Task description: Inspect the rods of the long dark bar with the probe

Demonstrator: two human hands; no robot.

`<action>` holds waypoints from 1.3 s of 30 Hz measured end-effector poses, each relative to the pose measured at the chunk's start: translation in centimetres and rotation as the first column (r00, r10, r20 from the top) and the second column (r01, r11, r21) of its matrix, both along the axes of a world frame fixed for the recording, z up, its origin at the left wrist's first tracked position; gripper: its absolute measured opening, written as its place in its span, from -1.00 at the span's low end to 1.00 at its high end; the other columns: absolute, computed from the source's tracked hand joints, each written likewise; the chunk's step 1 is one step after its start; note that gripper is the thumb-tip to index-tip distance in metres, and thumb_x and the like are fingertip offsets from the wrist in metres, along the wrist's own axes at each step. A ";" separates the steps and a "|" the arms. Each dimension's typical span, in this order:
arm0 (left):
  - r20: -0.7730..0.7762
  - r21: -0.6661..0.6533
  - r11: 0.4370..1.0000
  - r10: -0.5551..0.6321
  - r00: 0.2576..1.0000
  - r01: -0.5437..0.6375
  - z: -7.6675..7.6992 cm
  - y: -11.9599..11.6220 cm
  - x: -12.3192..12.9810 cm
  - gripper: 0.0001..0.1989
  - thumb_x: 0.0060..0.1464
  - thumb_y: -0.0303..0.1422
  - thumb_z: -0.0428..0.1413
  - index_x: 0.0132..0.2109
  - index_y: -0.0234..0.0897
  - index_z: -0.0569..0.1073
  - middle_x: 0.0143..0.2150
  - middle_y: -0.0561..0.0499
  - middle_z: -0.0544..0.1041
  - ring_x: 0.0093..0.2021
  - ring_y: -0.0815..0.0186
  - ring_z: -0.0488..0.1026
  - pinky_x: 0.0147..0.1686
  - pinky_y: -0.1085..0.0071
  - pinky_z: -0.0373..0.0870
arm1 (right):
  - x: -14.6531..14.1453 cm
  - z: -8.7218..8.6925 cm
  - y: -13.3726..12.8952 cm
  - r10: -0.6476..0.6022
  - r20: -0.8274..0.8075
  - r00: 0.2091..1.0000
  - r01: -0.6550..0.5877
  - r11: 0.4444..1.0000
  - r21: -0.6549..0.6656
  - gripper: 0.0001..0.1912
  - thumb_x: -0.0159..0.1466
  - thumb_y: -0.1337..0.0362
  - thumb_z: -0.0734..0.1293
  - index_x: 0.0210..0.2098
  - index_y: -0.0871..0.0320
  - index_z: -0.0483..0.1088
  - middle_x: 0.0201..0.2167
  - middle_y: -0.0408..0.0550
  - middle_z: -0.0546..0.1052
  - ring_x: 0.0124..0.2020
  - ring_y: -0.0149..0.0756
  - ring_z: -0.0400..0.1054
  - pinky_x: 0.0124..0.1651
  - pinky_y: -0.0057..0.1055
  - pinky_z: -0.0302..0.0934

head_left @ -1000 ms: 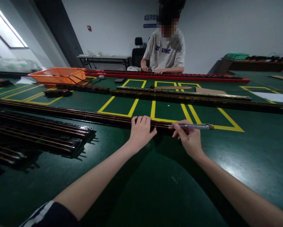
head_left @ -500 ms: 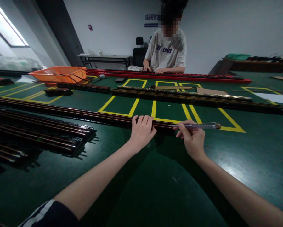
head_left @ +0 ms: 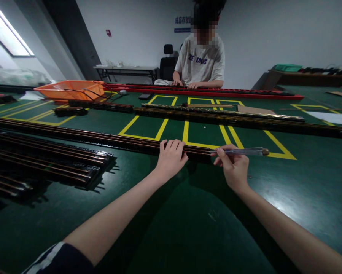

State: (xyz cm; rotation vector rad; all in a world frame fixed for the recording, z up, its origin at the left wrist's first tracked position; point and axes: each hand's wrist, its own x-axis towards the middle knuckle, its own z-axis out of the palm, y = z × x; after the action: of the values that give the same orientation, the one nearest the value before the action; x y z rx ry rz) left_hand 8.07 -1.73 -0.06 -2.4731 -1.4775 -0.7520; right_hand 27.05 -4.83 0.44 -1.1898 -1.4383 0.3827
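Compared with a second ago, the right hand (head_left: pixel 236 169) and its clear-handled tool (head_left: pixel 245 151) sit slightly farther right along the dark rail (head_left: pixel 125 142), while the left hand (head_left: pixel 171 160) keeps its place. The rail, lined with copper-coloured strips, lies across the green table (head_left: pixel 159 236) from the left edge of view to the hands; its right end is hard to make out near the right hand. The left fingers are bent over the rail, slightly apart, the thumb toward the near side; whether they grip or merely rest cannot be told. The right thumb and fingers are pinched around the front of the tool, which lies almost level, its thin tip at the rail and its brownish end cap pointing right.

Nearer on the left, more dark rails (head_left: pixel 59 161) lie side by side. Beyond the hands, yellow lines (head_left: pixel 139 137) mark the tabletop, and another long rail (head_left: pixel 216 115) crosses it, with a piece of cardboard (head_left: pixel 255 110) just behind. An orange basket (head_left: pixel 46 91) stands farther left. At the far side, a co-worker (head_left: pixel 205 64) has both hands at a long red piece (head_left: pixel 259 93).
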 end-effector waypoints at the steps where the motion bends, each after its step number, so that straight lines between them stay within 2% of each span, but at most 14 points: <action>1: 0.008 -0.006 1.000 -0.008 1.000 0.008 0.0 0.1 -0.1 -0.72 0.19 -0.33 -0.09 -0.03 -0.32 0.37 -0.03 -0.08 0.47 0.00 0.20 0.35 0.10 0.15 0.09 | 0.0 0.0 0.0 0.004 -0.005 1.000 -0.004 1.000 0.000 -0.78 0.22 0.16 0.26 -0.46 0.17 0.35 -0.57 -0.12 0.49 -0.66 -0.45 0.32 -0.63 -0.49 0.16; 11: -0.009 -0.011 1.000 0.000 1.000 0.000 0.3 -0.2 0.1 -0.73 0.19 -0.36 -0.09 -0.03 -0.34 0.38 -0.03 -0.09 0.46 -0.01 0.20 0.35 0.08 0.13 0.09 | -0.1 0.1 0.0 0.035 -0.037 0.999 -0.036 0.999 -0.020 -0.80 0.23 0.18 0.26 -0.44 0.17 0.31 -0.54 -0.12 0.47 -0.64 -0.46 0.32 -0.62 -0.49 0.17; 23: -0.038 0.032 0.999 0.019 0.999 -0.017 0.3 -0.3 0.3 -0.70 0.18 -0.43 -0.11 0.01 -0.32 0.38 -0.02 -0.09 0.46 0.00 0.18 0.34 0.09 0.10 0.07 | -0.3 0.4 -0.1 -0.125 -0.093 0.988 0.119 0.991 -0.067 -0.82 0.20 0.22 0.27 -0.46 0.19 0.33 -0.59 -0.12 0.47 -0.67 -0.45 0.31 -0.63 -0.50 0.16; 39: -0.030 0.049 0.999 0.004 1.000 -0.003 0.1 -0.4 0.4 -0.69 0.18 -0.43 -0.12 0.02 -0.32 0.38 -0.02 -0.08 0.46 -0.01 0.18 0.35 0.10 0.10 0.06 | -0.6 0.9 -0.2 -0.225 -0.193 0.955 0.217 0.974 -0.062 -0.86 0.17 0.30 0.26 -0.50 0.19 0.33 -0.66 -0.19 0.42 -0.71 -0.45 0.29 -0.67 -0.52 0.11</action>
State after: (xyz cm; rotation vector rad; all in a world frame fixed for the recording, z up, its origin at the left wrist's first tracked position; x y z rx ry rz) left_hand 8.43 -2.10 0.08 -2.4347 -1.4354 -0.7375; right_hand 26.45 -5.01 1.33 -1.2925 -1.1173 0.3656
